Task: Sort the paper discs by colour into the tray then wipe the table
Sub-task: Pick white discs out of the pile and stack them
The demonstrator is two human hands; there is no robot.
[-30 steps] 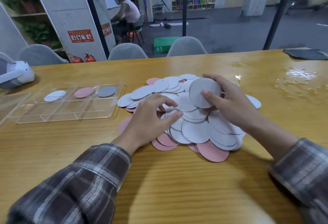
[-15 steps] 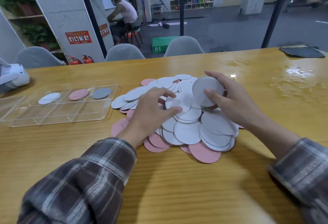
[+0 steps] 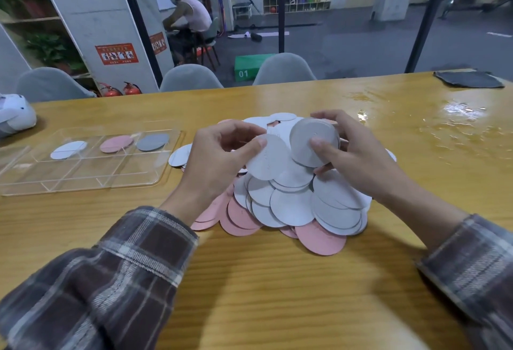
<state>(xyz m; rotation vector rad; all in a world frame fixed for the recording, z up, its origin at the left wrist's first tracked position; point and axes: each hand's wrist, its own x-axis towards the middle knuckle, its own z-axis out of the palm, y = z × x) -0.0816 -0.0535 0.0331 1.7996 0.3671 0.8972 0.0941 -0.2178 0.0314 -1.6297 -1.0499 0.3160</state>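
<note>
tray (image 3: 83, 174) mid-left, white, pink, grey discs (image 3: 116, 144) in far row | left hand (image 3: 219, 161) centre, pinched white disc (image 3: 268, 159) | pile (image 3: 299, 205) on table (image 3: 277, 280) under both hands | right hand (image 3: 358, 155) gripped disc stack (image 3: 313, 141) | cloth (image 3: 469, 79) lay upper right

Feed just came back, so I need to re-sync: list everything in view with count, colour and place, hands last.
tray: one, clear, left on the table
white disc, pink disc, grey disc: one each, tray's far row
pile: many discs, white and pink, centre
cloth: one, dark, far right
wet patch: one, shiny, right
headset: one, white, far left
chairs: three, grey, beyond the table
left hand: one, pinches a white lifted disc over the pile
right hand: one, grips a pale stack over the pile
</note>
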